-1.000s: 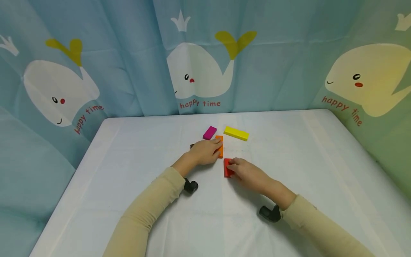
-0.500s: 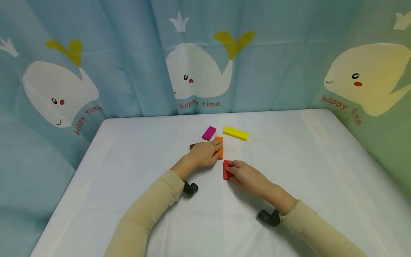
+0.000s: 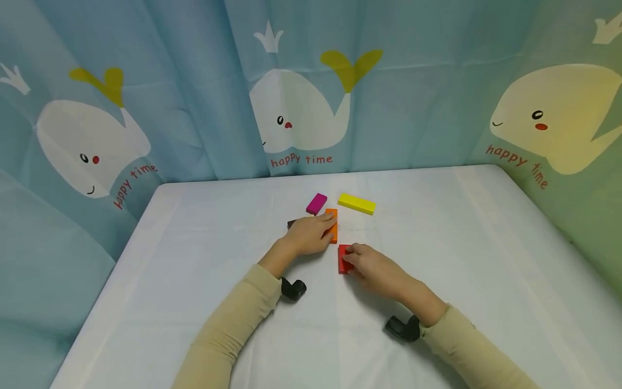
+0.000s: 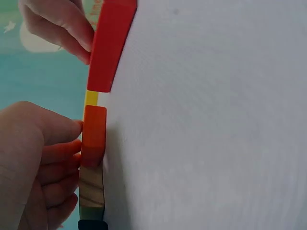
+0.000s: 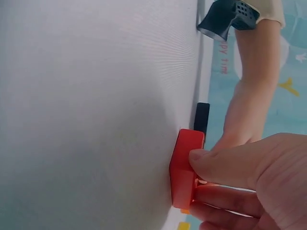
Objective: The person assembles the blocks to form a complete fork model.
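Note:
A short orange block point(image 3: 334, 232) lies on the white table under my left hand point(image 3: 307, 236). The thumb and fingertips of that hand hold it, the thumb near its closer end. Just in front and slightly to the right, my right hand point(image 3: 376, 268) pinches a red block point(image 5: 184, 167) between thumb and fingers, partly covering it. A small gap separates the red and orange blocks. In the left wrist view, a bare-wood block point(image 4: 91, 187) and a green piece point(image 4: 91, 213) line up beyond the orange one. The left hand hides most of a dark block point(image 3: 291, 223) in the head view.
Behind the hands lie a magenta block point(image 3: 317, 203) and a longer yellow block point(image 3: 357, 203). A light blue curtain point(image 3: 418, 124) with whales stands along the far edge of the white-covered table point(image 3: 466, 237). Black wrist cameras hang under both sleeves.

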`<state>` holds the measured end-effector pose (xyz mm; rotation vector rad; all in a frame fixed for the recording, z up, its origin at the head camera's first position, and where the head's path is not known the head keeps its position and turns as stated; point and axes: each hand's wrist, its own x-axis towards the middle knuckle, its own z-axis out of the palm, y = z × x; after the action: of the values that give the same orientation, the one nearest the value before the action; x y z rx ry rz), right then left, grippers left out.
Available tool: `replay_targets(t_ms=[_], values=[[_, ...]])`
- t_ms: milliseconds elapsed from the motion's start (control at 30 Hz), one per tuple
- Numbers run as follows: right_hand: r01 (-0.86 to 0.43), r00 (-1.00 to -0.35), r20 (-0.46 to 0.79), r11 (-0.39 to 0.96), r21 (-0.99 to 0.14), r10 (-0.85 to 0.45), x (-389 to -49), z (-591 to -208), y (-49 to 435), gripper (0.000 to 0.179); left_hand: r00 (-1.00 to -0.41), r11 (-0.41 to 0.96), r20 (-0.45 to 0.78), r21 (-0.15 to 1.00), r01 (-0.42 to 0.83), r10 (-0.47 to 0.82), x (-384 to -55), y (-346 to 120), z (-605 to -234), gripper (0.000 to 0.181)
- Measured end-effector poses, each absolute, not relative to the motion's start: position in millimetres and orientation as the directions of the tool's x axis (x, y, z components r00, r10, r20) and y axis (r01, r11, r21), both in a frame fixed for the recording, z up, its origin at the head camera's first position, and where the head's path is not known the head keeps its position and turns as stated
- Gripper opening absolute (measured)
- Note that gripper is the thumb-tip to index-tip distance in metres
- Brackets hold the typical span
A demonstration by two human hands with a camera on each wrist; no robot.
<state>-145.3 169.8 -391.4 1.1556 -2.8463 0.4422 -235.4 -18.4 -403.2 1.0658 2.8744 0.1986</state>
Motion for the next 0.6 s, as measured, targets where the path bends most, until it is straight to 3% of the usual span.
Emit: replay_targets(t_ms=[300,600], values=[[-0.651,-0.751,0.096,0.709,-0.269,-0.653,-145.1,-388.4,167.8,0.035,-0.762,0.737,0.05,0.221,0.639,0.646,-232.8,-23.2,-408.3,0.046],[-0.683,-0.727,0.159,0.681,-0.263,-0.668,-145.7,-393.7,170.6,0.031,-0.783,0.755,0.049,0.237,0.612,0.62,-232.0,-21.4,-410.9,0.045]])
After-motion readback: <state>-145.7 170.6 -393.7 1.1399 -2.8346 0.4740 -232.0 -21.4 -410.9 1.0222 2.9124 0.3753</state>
